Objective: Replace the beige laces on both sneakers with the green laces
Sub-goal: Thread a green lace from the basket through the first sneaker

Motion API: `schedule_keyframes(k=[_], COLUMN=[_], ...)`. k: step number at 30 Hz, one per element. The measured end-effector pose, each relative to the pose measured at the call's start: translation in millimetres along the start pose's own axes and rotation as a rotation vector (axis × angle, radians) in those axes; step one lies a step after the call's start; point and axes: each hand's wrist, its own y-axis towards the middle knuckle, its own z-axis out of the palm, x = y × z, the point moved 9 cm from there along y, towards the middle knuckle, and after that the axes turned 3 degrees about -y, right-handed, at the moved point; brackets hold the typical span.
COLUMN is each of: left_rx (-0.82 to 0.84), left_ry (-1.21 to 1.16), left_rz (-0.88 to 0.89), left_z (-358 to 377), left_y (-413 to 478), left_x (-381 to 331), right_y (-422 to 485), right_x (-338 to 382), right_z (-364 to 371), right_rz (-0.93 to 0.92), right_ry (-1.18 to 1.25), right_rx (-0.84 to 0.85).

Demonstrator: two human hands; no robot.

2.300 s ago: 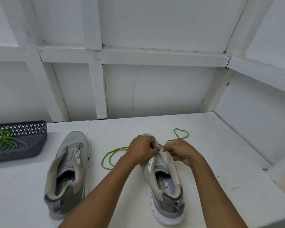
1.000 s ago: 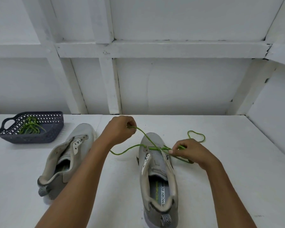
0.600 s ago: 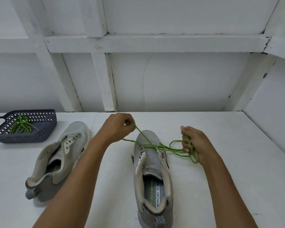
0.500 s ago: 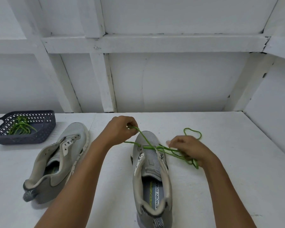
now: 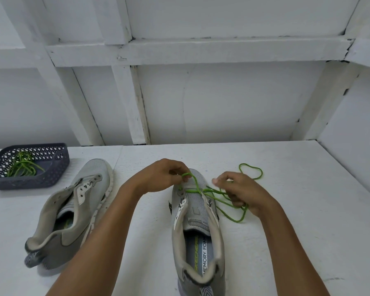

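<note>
Pinching green lace (image 5: 195,183); insole (image 5: 201,253) reads MEMORY FOAM

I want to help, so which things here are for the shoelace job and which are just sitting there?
For the job: sneaker being laced, green lace in it, unlaced sneaker, spare green lace.
Just sitting there: dark basket, only holding the spare; white table.

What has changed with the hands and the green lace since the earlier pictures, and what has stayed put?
Both hands, first together on the sneaker being laced, drew apart. The left hand pulled the green lace up off the table and now pinches it over the toe; the right hand gathered loops beside the sneaker. The other sneaker, unlaced, and the basket holding the spare lace stayed put.
</note>
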Motion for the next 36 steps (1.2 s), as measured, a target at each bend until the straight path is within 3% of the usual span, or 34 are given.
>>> schedule_keyframes(k=[2, 4, 9, 11, 17, 21, 30, 36], left_rx=[0.001, -0.029, -0.057, -0.063, -0.033, 0.016, 0.148, 0.144], left_ry=[-0.066, -0.123, -0.161, -0.168, -0.129, 0.061, 0.349, 0.44], left_rz=[-0.034, -0.066, -0.099, -0.109, -0.124, -0.039, -0.004, 0.033], left_z=[1.4, -0.2, 1.9, 2.3, 3.5, 5.7, 25.7, 30.3], left_y=[2.0, 3.9, 6.0, 7.0, 6.3, 2.0, 6.7, 10.0], left_x=[2.9, 9.8, 19.2, 20.5, 20.0, 5.6, -18.7, -29.7], right_y=[-4.1, -4.2, 1.7, 1.5, 4.5, 4.3, 1.6, 3.4], right_x=[2.7, 9.4, 14.8, 10.0, -3.7, 3.6, 22.2, 32.6], right_z=[14.7, 20.8, 1.7, -2.4, 10.4, 16.2, 19.7, 20.9], right_rz=[-0.027, -0.085, -0.118, -0.093, -0.007, -0.054, -0.093, -0.089], right_ry=[-0.216, -0.221, 0.471, 0.515, 0.136, -0.175, -0.469, -0.59], right_rx=[0.087, 0.093, 0.029, 0.017, -0.085, -0.042, 0.062, 0.05])
